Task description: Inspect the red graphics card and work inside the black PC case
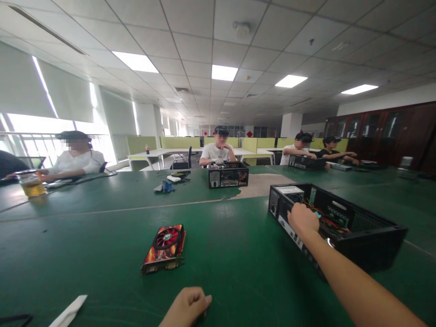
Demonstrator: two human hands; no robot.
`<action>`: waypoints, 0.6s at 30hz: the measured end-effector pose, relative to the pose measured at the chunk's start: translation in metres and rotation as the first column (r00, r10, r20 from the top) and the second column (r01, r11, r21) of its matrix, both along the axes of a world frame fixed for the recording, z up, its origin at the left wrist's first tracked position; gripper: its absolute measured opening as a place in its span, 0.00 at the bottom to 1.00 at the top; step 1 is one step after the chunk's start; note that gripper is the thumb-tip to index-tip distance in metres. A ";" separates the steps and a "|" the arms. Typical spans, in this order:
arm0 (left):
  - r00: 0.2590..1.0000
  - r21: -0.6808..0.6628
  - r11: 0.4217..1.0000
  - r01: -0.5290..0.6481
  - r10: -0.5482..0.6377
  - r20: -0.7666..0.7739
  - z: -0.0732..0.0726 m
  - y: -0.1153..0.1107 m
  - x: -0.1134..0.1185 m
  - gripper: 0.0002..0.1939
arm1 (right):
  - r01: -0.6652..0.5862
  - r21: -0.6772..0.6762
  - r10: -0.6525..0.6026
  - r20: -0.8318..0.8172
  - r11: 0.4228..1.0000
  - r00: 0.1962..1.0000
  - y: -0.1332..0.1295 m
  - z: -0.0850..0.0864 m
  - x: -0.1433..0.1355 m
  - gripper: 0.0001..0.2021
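The right hand (302,219) reaches over the rear rim into the open computer case (337,225) toward the table's right edge, fingers hidden inside so its grip cannot be told; this looks like work on the internals, calling for a careful feel among the coloured wires (323,218). The left hand (186,308) rests loosely curled and empty at the near edge of the green table (102,254), the red graphics card (164,248) lying apart from the case.

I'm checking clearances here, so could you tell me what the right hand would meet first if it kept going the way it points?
Probably the wiring inside the open computer case; the right hand already reaches over its rim, though depth is unclear.
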State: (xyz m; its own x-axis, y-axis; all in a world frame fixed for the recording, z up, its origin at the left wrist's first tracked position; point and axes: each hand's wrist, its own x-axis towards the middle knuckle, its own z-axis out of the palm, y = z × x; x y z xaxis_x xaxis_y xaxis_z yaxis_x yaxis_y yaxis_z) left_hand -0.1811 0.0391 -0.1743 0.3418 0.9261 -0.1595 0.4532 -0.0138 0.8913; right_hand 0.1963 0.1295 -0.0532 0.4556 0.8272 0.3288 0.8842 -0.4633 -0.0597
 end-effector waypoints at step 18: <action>0.942 0.096 0.981 0.168 -0.188 0.277 0.158 -0.016 0.061 0.22 | -0.543 0.130 0.515 0.199 0.830 0.834 -0.185 -0.023 0.019 0.16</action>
State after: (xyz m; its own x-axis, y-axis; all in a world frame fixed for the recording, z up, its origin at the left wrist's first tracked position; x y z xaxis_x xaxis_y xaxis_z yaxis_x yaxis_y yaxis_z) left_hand -0.1200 0.0236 -0.0159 0.5236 0.8514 0.0308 0.1665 -0.1378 0.9764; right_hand 0.2156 -0.0555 -0.0766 -0.1017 0.8498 0.5172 0.9948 0.0839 0.0578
